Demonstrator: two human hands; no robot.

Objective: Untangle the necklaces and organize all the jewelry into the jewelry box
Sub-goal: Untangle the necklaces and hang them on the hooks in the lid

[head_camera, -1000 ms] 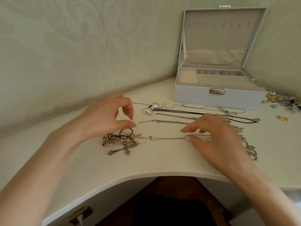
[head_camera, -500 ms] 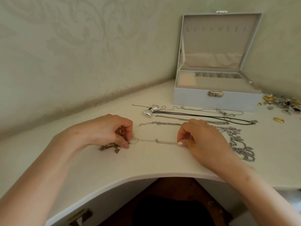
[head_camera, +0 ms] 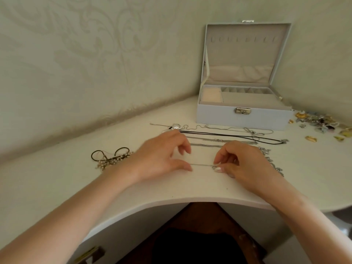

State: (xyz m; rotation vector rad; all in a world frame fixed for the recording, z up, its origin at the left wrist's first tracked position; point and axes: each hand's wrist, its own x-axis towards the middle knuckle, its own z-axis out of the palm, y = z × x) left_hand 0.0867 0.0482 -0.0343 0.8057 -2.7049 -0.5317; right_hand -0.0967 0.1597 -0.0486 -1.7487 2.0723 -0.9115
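Head view: compared with half a second ago, my left hand (head_camera: 163, 157) has come off the tangled cluster (head_camera: 112, 156). The cluster now lies by itself on the white table (head_camera: 57, 178), just left of that wrist. The thin silver chain (head_camera: 202, 165) that ran into it is now stretched between my two hands, apart from the knot. I judge this one freed, with only the cluster left to unpick.

The left thumb tip touches the chain's left end. The fingers are loosely curled above it and grip nothing that I can see. My right hand (head_camera: 242, 162) pinches the other end, where a small ring or clasp shows, between thumb and forefinger.

The chain lies flat near the table's front edge, its long axis left to right. It runs parallel to the black cord necklace (head_camera: 228, 135) and the other straightened chains behind it, clasp end toward the right.

The open jewelry box (head_camera: 243, 119) stands at the back right, well apart, with loose small pieces (head_camera: 322, 124) just beside it.
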